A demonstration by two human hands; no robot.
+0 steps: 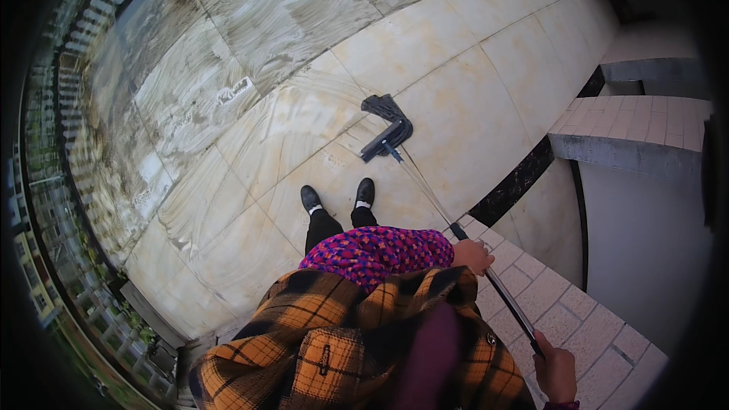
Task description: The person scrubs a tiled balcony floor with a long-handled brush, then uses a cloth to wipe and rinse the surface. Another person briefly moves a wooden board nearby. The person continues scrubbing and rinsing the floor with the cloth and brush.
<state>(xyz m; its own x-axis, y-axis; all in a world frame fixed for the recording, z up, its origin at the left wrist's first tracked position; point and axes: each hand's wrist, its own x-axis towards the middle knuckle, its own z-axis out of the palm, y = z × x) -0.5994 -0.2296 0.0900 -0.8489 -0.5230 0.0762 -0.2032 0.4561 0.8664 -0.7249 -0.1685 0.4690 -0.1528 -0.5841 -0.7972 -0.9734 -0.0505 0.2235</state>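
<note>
A mop with a dark grey strip head rests on the tiled floor ahead of my feet, its strips bent in a hook shape. The long handle slants from the head down toward the lower right. My left hand, at the end of a purple floral sleeve that crosses my body, is closed round the middle of the handle. Lower down, my right hand grips the handle near its end. Part of the fingers of both hands is hidden.
Pale floor tiles carry wet, muddy streaks at the far left. My dark shoes stand behind the mop head. A pink-tiled ledge and brick-like tiling lie at the right. A railing curves along the left.
</note>
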